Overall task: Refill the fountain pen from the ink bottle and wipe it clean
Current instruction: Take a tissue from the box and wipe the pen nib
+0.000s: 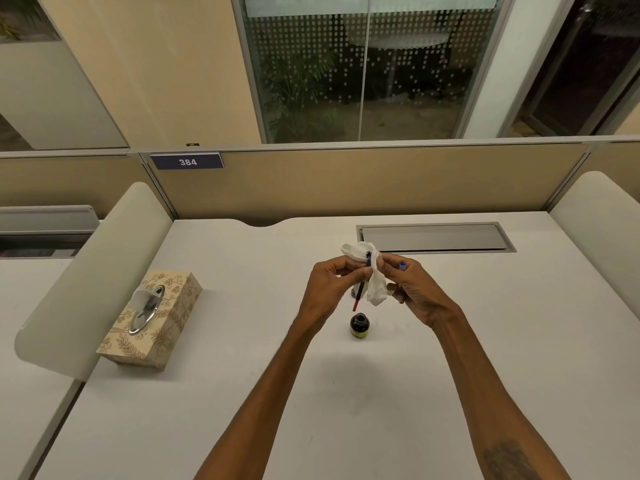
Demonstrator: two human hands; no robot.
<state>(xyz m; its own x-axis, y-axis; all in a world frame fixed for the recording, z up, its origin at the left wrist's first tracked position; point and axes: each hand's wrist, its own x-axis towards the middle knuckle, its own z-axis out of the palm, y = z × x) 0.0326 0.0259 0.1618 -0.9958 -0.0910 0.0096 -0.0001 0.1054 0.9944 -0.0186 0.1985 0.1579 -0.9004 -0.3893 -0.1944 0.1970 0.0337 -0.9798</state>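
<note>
An office cubicle; white desk [225, 341] behind a partition [346, 181] bearing a number plate [187, 161] "384"; glass wall [367, 64] beyond.

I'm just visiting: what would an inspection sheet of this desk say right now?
Surface: white desk, bare apart from the items below.
Job's things: open ink bottle standing on the desk; pen part held above it, its top end in a white tissue with a dark stain.
Clutter: patterned tissue box at left.
Hands: left hand holds the pen part; right hand holds the tissue and a blue-tipped piece.
Cables: nothing seen; closed grey hatch.
Surroundings: partition, sign 384, window.
</note>
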